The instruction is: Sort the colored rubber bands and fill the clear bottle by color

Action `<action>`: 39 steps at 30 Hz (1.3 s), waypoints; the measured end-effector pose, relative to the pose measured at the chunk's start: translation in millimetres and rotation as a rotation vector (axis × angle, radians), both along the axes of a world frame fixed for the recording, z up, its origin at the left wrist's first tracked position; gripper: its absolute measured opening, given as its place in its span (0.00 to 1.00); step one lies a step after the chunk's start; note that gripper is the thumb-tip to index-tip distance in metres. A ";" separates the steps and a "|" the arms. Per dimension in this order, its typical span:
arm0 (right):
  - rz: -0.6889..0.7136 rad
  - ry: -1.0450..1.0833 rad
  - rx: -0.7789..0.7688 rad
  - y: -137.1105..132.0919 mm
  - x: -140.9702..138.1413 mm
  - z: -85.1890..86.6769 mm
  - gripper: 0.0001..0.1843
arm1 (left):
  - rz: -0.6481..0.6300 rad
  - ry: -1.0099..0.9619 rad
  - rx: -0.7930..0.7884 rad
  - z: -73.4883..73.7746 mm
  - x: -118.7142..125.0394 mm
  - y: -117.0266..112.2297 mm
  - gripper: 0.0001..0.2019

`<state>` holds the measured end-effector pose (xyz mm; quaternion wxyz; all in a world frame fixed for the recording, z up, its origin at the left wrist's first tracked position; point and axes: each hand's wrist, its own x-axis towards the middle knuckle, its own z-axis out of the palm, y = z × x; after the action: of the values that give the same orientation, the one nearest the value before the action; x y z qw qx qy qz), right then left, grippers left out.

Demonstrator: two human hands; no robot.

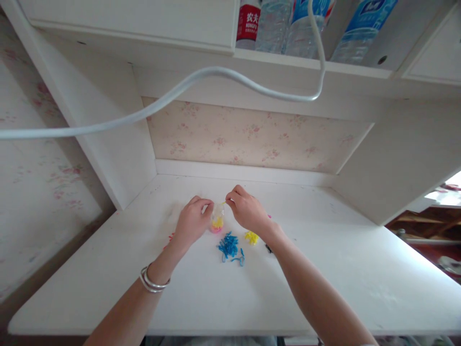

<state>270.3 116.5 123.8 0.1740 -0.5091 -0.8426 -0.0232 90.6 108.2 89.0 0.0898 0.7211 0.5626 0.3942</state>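
Observation:
My left hand and my right hand meet over the middle of a white desk, fingers pinched on the top of a small clear plastic bag. The bag holds small yellow and pink pieces. Just in front of the bag lies a pile of small blue clips. A smaller heap of yellow pieces sits under my right wrist. A few red bits show beside my left wrist, partly hidden. Silver bangles ring my left wrist.
White side panels wall the desk alcove on the left and right, with floral wallpaper at the back. A shelf above carries water bottles. A white cable hangs across the upper view. A small dark item lies by my right forearm.

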 end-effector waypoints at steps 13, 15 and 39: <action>-0.114 -0.085 -0.084 6.2 29.3 -22.4 0.18 | -0.198 0.197 -0.155 -26.8 31.9 -48.2 0.13; -0.158 -0.137 -0.212 8.2 51.9 -37.9 0.16 | -0.227 0.293 -0.220 -36.4 44.1 -48.4 0.13; -0.152 -0.180 -0.362 -1.3 115.6 -91.6 0.14 | -0.296 0.583 -0.271 -49.2 103.6 -29.2 0.14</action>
<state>385.9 115.2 32.3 0.0015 -0.5898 -0.8045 0.0698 194.2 79.0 39.8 0.0765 0.8586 0.5012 0.0763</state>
